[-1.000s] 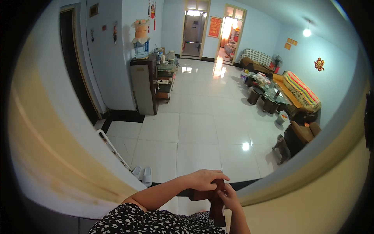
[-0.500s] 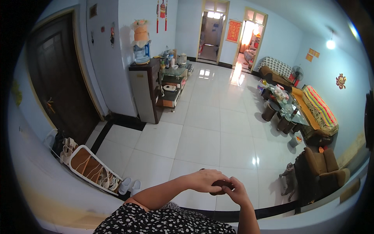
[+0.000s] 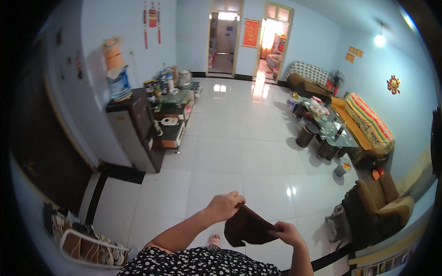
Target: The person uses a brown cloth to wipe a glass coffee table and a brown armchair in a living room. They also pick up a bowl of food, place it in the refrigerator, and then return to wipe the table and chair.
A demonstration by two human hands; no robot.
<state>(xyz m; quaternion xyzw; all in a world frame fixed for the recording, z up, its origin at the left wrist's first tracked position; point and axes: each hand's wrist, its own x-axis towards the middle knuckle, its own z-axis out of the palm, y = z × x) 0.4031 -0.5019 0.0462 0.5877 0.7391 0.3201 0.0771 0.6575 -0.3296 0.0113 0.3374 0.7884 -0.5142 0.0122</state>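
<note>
1. A dark brown, flat, flexible piece (image 3: 248, 225) is found at the lower centre of the frame, suspended between both hands above the tiled floor (image 3: 216, 158).
2. The upper left corner of the piece is pinched by the grip of the left hand (image 3: 224, 207); the fingers are bent, with the knuckles turned upward.
3. The right end of the piece is pinched by the grip of the right hand (image 3: 289, 233), which is placed lower in the frame than the left.
4. The piece is held spread and slanting downward to the right; its lower edge is curved. Its material cannot be determined.
5. A black garment with white flowers (image 3: 198, 263) is seen at the lower edge, with a foot (image 3: 214, 240) just above it.
6. A white-framed shoe rack (image 3: 92, 238) is noted at the lower left; a water dispenser (image 3: 131, 133) is noted at the left.
7. At the right, a glass worktop (image 3: 351, 139) is set in front of a sofa with a striped cover (image 3: 368, 119); various items are carried on it.
8. A grey cat (image 3: 338, 224) is observed at the lower right, beside a brown armchair (image 3: 384, 198).
</note>
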